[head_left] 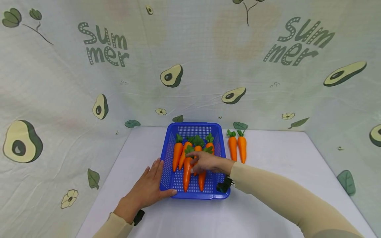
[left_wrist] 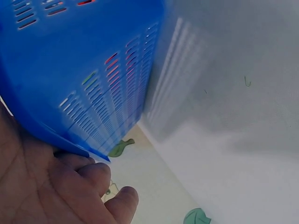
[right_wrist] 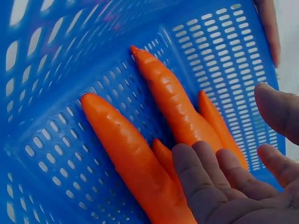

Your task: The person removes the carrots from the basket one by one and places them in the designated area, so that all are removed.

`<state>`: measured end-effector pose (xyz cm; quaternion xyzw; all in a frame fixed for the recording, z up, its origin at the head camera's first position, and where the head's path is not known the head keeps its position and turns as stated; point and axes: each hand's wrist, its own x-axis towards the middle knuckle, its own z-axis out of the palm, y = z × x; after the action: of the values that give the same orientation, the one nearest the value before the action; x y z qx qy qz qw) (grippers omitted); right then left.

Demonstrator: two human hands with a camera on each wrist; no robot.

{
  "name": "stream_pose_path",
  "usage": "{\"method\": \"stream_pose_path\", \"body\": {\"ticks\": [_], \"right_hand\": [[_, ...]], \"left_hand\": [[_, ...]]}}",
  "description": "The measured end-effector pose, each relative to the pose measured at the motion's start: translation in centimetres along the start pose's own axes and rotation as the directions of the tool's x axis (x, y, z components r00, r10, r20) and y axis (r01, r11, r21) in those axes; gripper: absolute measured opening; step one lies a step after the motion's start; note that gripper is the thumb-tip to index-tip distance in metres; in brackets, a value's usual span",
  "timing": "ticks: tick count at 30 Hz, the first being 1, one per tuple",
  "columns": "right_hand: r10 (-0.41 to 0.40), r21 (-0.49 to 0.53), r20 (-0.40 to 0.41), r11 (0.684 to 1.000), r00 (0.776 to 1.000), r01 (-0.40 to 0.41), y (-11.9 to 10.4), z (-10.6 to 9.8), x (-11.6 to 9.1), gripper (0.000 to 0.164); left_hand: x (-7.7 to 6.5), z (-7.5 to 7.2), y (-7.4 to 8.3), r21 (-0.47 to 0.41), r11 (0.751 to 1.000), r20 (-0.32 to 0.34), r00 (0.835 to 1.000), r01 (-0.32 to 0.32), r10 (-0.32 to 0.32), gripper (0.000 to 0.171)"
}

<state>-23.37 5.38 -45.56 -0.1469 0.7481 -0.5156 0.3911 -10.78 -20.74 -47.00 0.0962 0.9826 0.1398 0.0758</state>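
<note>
A blue plastic basket (head_left: 166, 142) with slotted walls stands on the table and holds several orange carrots (head_left: 177, 152) with green leafy tops. My left hand (head_left: 148, 185) lies along its left side, fingers straight against the rim and thumb over the front left corner. In the left wrist view the basket's outer wall (left_wrist: 107, 98) rises beside the fingers (left_wrist: 122, 205). Inside the basket, my right hand (head_left: 206, 161) hovers low over the middle carrots with its fingers loosely spread. The right wrist view shows the thumb apart from the fingers (right_wrist: 191, 172), which overlap the carrots (right_wrist: 131, 158).
Two more carrots (head_left: 242, 148) lie side by side on the white table (head_left: 274, 155), just right of the basket. A printed cloth (head_left: 202, 39) with avocados and lettering hangs behind the table and along both sides.
</note>
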Motion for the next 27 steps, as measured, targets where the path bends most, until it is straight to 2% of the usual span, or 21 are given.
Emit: {"method": "stream_pose_path", "body": {"ticks": [19,27], "right_hand": [[0.037,0.036,-0.042,0.999,0.998,-0.035,1.0,0.3,0.9,0.082],[0.064,0.034,-0.049,0.997,0.997,-0.062,0.8,0.8,1.4,0.087]], "left_hand": [[0.0,0.1,-0.1,0.001,1.0,0.0,1.0,-0.003,0.003,0.132],[0.1,0.2,-0.2,-0.001,1.0,0.003,1.0,-0.016,0.016,0.132]]}}
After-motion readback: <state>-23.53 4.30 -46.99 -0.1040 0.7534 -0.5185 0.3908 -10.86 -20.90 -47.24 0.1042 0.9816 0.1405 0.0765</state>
